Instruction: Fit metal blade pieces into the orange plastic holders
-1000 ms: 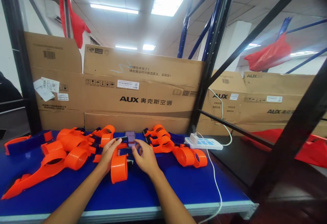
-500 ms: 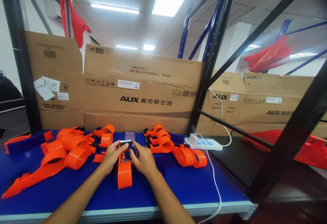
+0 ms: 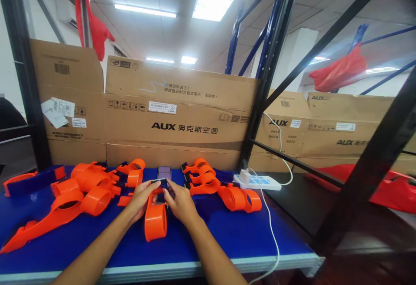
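- The orange part point(image 3: 155, 221) is right in front of you, between your two hands, at the middle of the blue table point(image 3: 97, 241). Its wide ring faces you and its narrow end points away. You cannot tell whether the ring rests on the table or hangs just above it.
- A small black piece point(image 3: 159, 182) sits at the part's far end, between your fingertips.
- Your left hand point(image 3: 140, 199) grips the far end of the part from the left. Its thumb and forefinger are closed on the black piece, and the other fingers curl in beside the part.
- Your right hand point(image 3: 180, 202) grips the same end from the right. Its fingertips meet the left hand's on the black piece, so both hands are closed on it.
- A phone point(image 3: 164, 173) lies flat just behind your fingertips with its screen lit.
- The left pile point(image 3: 85, 189) of orange parts lies near your left hand, and the right pile point(image 3: 224, 189) lies near your right hand. Neither pile touches your hands.
- A power strip point(image 3: 257, 182) lies past the right pile at the table's edge. A white cable point(image 3: 272, 228) runs from it toward you and over the front edge.
- Cardboard boxes point(image 3: 182, 120) stand along the back of the table.
- A black rack post point(image 3: 260, 116) rises beside them on the right.
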Demonstrator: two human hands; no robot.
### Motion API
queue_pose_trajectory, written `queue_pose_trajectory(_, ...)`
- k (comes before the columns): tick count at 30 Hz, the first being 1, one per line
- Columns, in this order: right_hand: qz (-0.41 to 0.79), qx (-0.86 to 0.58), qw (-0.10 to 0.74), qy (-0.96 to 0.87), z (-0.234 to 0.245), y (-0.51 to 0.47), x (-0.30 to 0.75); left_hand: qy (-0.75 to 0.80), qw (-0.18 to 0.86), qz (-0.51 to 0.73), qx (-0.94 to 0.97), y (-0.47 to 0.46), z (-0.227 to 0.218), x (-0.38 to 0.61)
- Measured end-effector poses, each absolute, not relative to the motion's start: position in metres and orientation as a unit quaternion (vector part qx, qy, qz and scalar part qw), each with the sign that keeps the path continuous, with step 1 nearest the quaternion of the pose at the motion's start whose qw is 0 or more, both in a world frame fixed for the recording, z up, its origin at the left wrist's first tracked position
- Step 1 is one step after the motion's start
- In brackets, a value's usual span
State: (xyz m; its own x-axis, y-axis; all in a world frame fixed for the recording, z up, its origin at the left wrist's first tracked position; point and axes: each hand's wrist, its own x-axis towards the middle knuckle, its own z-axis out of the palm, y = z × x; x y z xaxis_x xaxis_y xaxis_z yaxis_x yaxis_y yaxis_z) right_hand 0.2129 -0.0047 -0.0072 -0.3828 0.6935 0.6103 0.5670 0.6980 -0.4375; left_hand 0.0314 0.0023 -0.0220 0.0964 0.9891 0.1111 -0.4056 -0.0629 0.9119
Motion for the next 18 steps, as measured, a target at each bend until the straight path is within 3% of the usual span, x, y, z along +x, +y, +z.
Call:
queue_pose_trajectory(9, 0.100, -0.342, 0.401, -0.844, -0.004, -0.014, 0.211, 0.306, 0.685, 0.540, 0.381, 0.002, -0.022, 0.028)
queue_pose_trajectory(18, 0.065, -0.362, 0.417, -0.831, -0.007, -0.009, 0.214, 0.311, 0.661, 0.562, 0.389, 0.001, -0.021, 0.032)
